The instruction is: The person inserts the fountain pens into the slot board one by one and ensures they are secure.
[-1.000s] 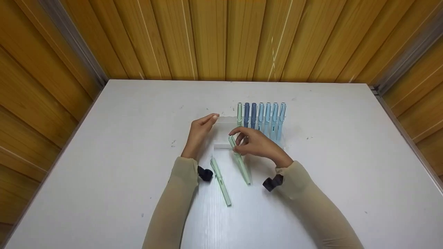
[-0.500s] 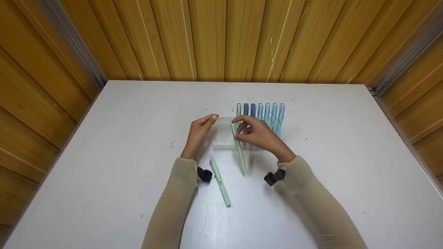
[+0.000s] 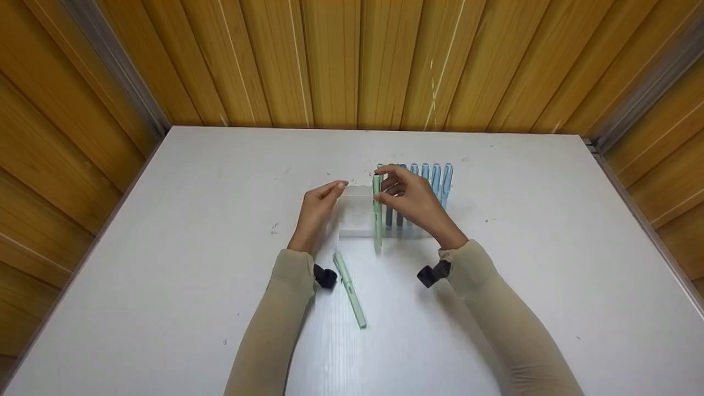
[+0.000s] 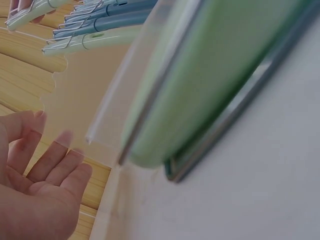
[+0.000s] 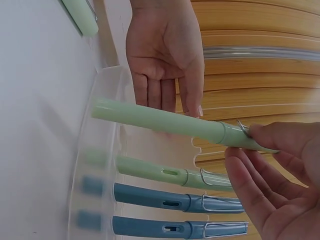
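My right hand pinches a light green pen near its clip end, thumb opposite fingers. The pen stands nearly upright in front of a clear pen rack. In the right wrist view this held pen lies beside a racked green pen, apart from it. My left hand pinches the rack's upper left edge between thumb and fingers. Another light green pen lies on the table between the forearms, large in the left wrist view. Its lower end points toward me.
Two dark blue pens and several light blue pens stand in the rack to the right, partly hidden by my right hand. The white table ends at a yellow wood-look wall.
My right hand has lifted the green pen up and away from me, turning it from slanted to nearly upright. The left hand and the lying pen stay put.
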`<action>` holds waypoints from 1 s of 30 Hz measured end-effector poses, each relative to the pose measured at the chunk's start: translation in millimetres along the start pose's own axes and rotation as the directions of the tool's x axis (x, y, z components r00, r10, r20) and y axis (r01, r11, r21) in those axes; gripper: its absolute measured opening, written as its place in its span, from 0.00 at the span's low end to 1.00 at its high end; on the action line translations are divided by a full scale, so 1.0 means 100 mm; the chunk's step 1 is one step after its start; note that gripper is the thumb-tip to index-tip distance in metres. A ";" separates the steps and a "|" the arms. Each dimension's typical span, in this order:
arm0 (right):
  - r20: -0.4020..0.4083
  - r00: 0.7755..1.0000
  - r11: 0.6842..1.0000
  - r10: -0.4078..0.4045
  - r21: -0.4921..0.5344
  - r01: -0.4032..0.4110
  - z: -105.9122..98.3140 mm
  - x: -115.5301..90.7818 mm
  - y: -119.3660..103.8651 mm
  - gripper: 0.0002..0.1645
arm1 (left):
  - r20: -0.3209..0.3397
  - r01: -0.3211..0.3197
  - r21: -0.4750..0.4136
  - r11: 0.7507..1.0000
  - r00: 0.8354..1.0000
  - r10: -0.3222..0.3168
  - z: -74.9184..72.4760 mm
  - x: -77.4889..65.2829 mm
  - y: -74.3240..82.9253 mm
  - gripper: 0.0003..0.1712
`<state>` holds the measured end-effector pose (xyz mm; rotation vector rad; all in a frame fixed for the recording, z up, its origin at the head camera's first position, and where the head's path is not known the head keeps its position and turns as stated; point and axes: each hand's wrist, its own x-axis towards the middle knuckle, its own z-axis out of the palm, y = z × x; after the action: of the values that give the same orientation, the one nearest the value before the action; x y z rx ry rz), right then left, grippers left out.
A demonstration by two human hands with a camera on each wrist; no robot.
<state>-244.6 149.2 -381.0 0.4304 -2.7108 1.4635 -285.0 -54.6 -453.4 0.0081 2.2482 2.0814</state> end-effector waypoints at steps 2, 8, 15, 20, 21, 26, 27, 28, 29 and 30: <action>-0.023 1.000 1.000 -0.001 0.002 0.001 -0.01 0.01 -0.01 0.26 | -0.002 -0.008 0.009 1.000 1.000 0.008 0.00 0.01 0.00 0.20; -0.100 0.994 0.998 -0.051 0.020 0.053 0.00 0.05 -0.02 0.25 | -0.007 -0.010 0.025 1.000 1.000 0.010 0.00 0.01 -0.01 0.20; -0.160 0.980 0.993 -0.116 0.001 0.118 0.03 0.09 0.00 0.25 | -0.011 0.000 0.029 1.000 1.000 0.001 0.01 0.01 -0.01 0.20; -0.161 0.982 0.995 -0.099 0.000 0.100 0.04 0.12 0.01 0.25 | -0.010 -0.010 0.027 1.000 1.000 0.010 0.00 0.01 -0.01 0.20; -0.161 0.982 0.995 -0.099 0.000 0.100 0.04 0.12 0.02 0.24 | -0.008 -0.010 0.030 0.999 1.000 0.010 0.00 0.01 -0.01 0.20; -0.155 0.982 0.994 -0.110 -0.014 0.109 0.05 0.14 0.05 0.24 | -0.002 -0.021 0.039 0.999 1.000 0.021 0.00 0.00 -0.01 0.20; -0.151 0.983 0.994 -0.107 -0.016 0.106 0.05 0.15 0.06 0.24 | -0.001 -0.023 0.038 0.999 1.000 0.023 -0.01 0.00 -0.01 0.20; -0.146 0.984 0.995 -0.101 -0.016 0.100 0.05 0.15 0.06 0.24 | -0.002 -0.026 0.035 0.999 1.000 0.026 -0.01 -0.01 -0.01 0.21; -0.143 0.986 0.996 -0.091 -0.017 0.090 0.05 0.15 0.07 0.24 | -0.001 -0.027 0.033 0.999 1.000 0.027 -0.01 -0.01 -0.01 0.21; -0.137 0.987 0.997 -0.082 -0.020 0.080 0.06 0.15 0.08 0.24 | -0.002 -0.029 0.032 0.999 1.000 0.029 -0.01 -0.01 0.00 0.21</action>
<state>-260.8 145.0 -387.8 0.4165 -2.5638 1.3977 -283.8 -55.2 -453.8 0.0411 2.2961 2.0604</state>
